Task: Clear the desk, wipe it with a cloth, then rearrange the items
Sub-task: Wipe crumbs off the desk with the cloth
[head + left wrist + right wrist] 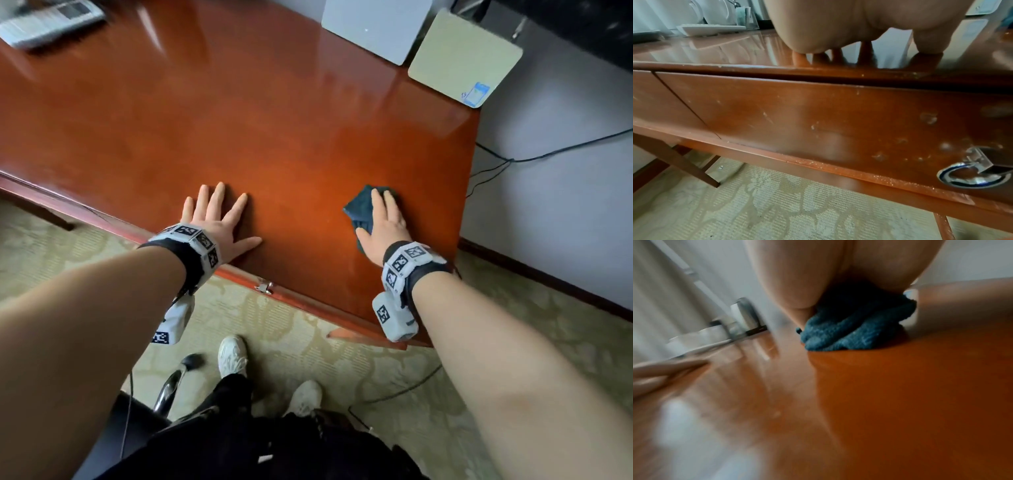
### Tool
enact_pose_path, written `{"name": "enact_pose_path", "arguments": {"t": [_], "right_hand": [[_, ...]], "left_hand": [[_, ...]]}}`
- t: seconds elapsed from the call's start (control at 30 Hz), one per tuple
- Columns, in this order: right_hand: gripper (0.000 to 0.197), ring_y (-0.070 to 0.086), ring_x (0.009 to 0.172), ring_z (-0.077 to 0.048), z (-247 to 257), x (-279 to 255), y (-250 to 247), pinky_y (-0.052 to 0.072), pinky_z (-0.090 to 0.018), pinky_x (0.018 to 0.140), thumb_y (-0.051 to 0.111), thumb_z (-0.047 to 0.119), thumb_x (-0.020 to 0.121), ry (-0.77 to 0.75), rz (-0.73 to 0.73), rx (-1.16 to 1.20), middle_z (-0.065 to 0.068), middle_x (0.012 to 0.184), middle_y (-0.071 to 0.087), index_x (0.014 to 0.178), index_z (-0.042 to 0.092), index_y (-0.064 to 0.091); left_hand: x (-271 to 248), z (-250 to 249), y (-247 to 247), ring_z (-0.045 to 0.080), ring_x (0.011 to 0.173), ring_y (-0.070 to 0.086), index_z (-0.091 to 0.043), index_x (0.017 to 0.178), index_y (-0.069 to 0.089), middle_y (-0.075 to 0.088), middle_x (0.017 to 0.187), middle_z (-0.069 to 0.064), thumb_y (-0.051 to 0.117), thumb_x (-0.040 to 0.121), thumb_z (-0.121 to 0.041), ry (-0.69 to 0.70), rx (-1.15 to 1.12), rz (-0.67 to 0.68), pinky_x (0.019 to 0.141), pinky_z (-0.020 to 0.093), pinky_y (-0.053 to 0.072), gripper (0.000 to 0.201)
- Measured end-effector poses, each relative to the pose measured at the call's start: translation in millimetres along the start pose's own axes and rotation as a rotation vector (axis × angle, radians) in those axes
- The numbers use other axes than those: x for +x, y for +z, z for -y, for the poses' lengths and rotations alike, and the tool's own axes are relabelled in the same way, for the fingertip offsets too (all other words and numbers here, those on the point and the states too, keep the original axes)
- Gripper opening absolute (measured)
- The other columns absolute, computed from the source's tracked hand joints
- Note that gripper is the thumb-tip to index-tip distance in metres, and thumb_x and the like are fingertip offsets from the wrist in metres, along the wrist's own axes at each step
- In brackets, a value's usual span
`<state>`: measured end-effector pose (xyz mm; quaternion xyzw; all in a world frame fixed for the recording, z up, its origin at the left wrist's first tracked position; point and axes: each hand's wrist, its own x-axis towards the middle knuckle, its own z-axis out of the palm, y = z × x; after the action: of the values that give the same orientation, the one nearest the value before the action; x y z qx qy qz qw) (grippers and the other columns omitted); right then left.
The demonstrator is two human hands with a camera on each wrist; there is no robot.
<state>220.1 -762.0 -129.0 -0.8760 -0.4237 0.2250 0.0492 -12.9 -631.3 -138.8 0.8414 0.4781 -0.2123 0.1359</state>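
Observation:
A glossy red-brown desk (pixel 239 113) fills the head view. My right hand (pixel 383 222) lies flat, fingers straight, pressing a crumpled dark blue cloth (pixel 359 209) onto the desk top near its right end. In the right wrist view the cloth (pixel 855 331) bulges out from under the palm. My left hand (pixel 215 219) rests flat on the desk near the front edge, fingers spread, holding nothing. The left wrist view shows its palm (pixel 838 24) on the desk top above a drawer front (pixel 797 116).
A white keyboard (pixel 48 20) lies at the far left corner. A grey pad (pixel 373 24) and a beige pad (pixel 462 58) sit at the far right. The drawer has a metal ring pull (pixel 972 175). Cables (pixel 534 157) run over the floor on the right. A chair base (pixel 178 377) stands by my feet.

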Motion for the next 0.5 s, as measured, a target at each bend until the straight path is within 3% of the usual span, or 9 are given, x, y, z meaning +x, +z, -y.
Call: {"name": "enact_pose_path", "arguments": {"t": [0.13,0.2,0.27,0.33,0.4,0.5], "right_hand": [[0.070,0.011,0.146,-0.024,50,-33,26,0.011,-0.031,0.117,0.051,0.011,0.090,-0.437,0.168,-0.046,-0.002,0.159,0.006,0.149,0.021,0.016],[0.071,0.022,0.142,-0.025,67,-45,33,0.018,-0.031,0.115,0.049,-0.001,0.084,-0.599,0.275,-0.061,-0.002,0.157,0.015,0.147,0.023,0.026],[0.071,0.032,0.137,-0.025,71,-48,27,0.028,-0.033,0.112,0.047,-0.007,0.081,-0.662,0.369,-0.019,-0.001,0.154,0.025,0.143,0.023,0.034],[0.069,0.035,0.136,-0.023,63,-48,13,0.030,-0.032,0.112,0.050,-0.009,0.078,-0.688,0.406,0.026,-0.003,0.149,0.034,0.140,0.019,0.041],[0.067,0.033,0.136,-0.021,43,-44,-4,0.022,-0.024,0.111,0.051,-0.009,0.075,-0.637,0.327,0.054,-0.007,0.145,0.037,0.138,0.014,0.042],[0.063,0.032,0.136,-0.025,-8,-34,-27,0.022,-0.026,0.111,0.054,-0.002,0.081,-0.281,0.046,0.156,-0.010,0.147,0.031,0.140,0.011,0.037]], "left_hand": [[6,5,-5,0.025,0.147,-0.013,-0.035,0.150,-0.001,-0.011,0.159,0.002,0.028,0.094,-0.058,0.001,-0.005,-0.014,0.120,0.041,-0.003,0.068],[9,4,-11,0.025,0.147,-0.011,-0.030,0.151,0.004,-0.007,0.160,0.003,0.028,0.096,-0.051,-0.039,-0.067,-0.031,0.120,0.040,-0.003,0.064],[10,0,-15,0.024,0.147,-0.011,-0.027,0.152,0.008,-0.005,0.160,0.003,0.030,0.097,-0.048,-0.083,-0.137,-0.040,0.120,0.039,-0.004,0.062],[9,-7,-16,0.024,0.147,-0.011,-0.026,0.152,0.008,-0.005,0.160,0.003,0.031,0.098,-0.047,-0.081,-0.148,-0.048,0.120,0.038,-0.004,0.062],[7,-16,-12,0.024,0.147,-0.012,-0.027,0.151,0.006,-0.007,0.160,0.003,0.031,0.098,-0.047,-0.051,-0.106,-0.033,0.120,0.039,-0.004,0.063],[4,-21,-4,0.024,0.147,-0.013,-0.029,0.151,0.000,-0.012,0.159,0.004,0.030,0.097,-0.048,-0.023,-0.032,-0.006,0.120,0.040,-0.004,0.064]]}}
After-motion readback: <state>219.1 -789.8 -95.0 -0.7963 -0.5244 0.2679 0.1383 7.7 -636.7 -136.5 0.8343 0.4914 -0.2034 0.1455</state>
